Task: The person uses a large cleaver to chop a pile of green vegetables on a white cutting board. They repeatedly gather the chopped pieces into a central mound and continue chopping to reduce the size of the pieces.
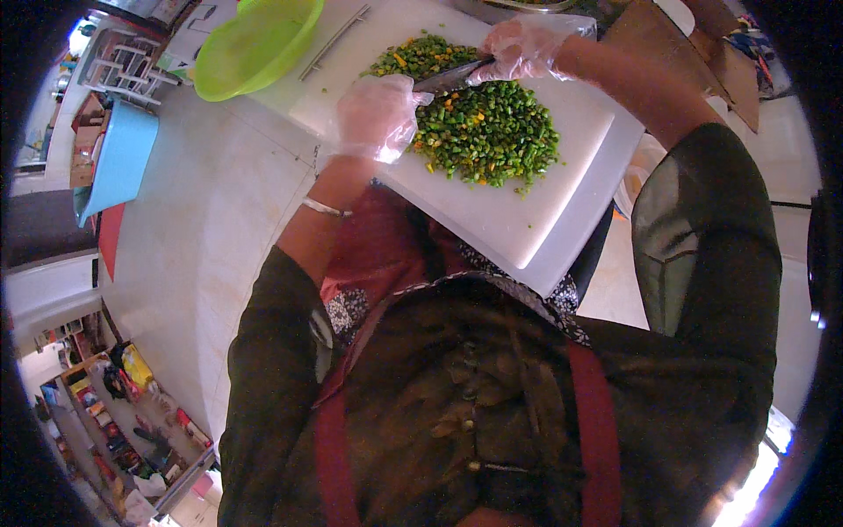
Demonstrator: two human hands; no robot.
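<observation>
Across a heap of chopped green vegetable (490, 135) with yellow-orange bits lies the dark blade of a kitchen knife (451, 77). My right hand (517, 49), in a clear plastic glove, grips the knife at its handle end. At the blade's other end my left hand (379, 115), gloved the same way, is closed around the tip area; its fingertips are partly hidden by the glove. Beneath the heap is a white cutting board (507, 221), with small green pieces scattered on it. The blade parts the heap into a smaller far portion and a larger near one.
A lime-green plastic basin (257, 49) stands left of the board, beside a thin metal rod (334, 41). Cardboard (665, 49) lies beyond my right forearm. A blue tub (125, 151) is at the far left, and a shelf of goods (118, 421) at lower left.
</observation>
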